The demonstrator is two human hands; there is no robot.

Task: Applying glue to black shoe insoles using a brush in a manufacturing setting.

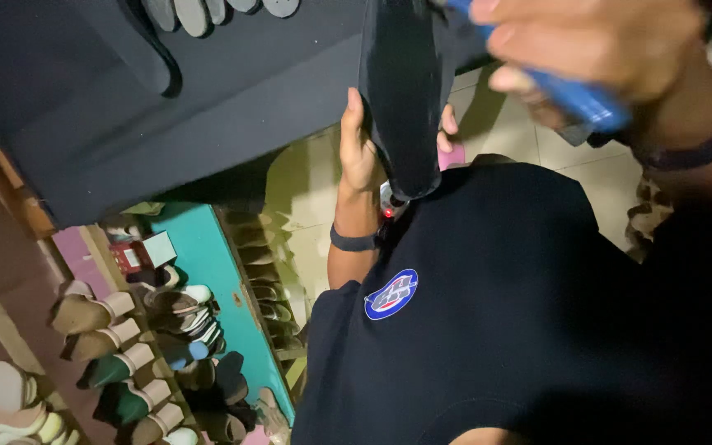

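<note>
Much of what we saw was blurred or cut off. Our right hand [595,41] filled the upper right corner, out of focus, its fingers closed round a blue tool [574,95] whose kind we could not make out; its upper end ran off the top edge. Our left hand [364,144] was clamped on a long black sole-shaped piece [401,91], thumb on one side and fingertips showing past the far edge, holding it upright in front of our chest, just below the blue tool. The piece's top was cropped, and its lower tip hid part of a small object with a red light [389,206] that we could not identify. Our dark shirt [521,330], with a round badge, blocked most of the lower right. A dark bench [208,99] spread across the upper left, with grey insoles [199,12] at its far edge, half out of view. Below it, a turquoise rack [208,264] and shelves held rows of shoes [117,346], dim and small. A pale tiled floor [554,156] showed between.
</note>
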